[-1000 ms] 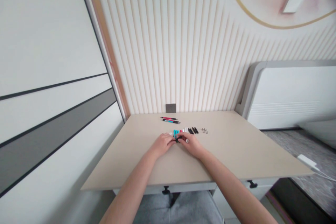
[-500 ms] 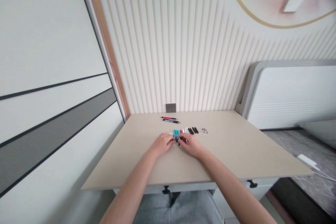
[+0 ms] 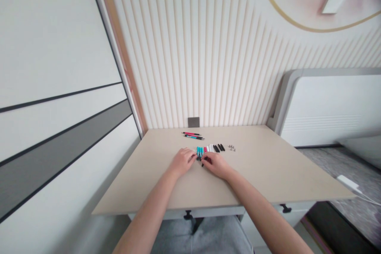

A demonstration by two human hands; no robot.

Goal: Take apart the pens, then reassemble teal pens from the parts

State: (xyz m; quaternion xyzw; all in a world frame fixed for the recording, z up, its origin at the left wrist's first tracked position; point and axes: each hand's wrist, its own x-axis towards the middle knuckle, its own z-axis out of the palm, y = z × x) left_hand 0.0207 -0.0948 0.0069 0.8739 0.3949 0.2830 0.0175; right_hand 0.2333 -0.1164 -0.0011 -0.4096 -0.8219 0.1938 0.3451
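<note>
Several short teal pen barrels (image 3: 199,150) lie side by side in a row on the desk, with a red pen barrel (image 3: 205,149) beside them. My left hand (image 3: 183,161) rests at the near left end of the row, thumb and fingers drawn together; whatever they pinch is hidden. At the near side of the barrels, my right hand (image 3: 217,163) bends its fingers round a small black pen part (image 3: 203,164), which shows below the fingertips. More small dark pieces lie between the hands, too small to make out.
White pen parts (image 3: 210,148), black grips (image 3: 219,148) and small metallic tips (image 3: 231,148) continue the row rightward. Whole pens, one red (image 3: 191,133) and one teal and black (image 3: 194,137), lie farther back on the beige desk (image 3: 253,178). A ribbed wall stands behind.
My left hand has drawn slightly left, away from the right hand. The right fingers have shifted a little nearer to me, and more of the teal barrels shows.
</note>
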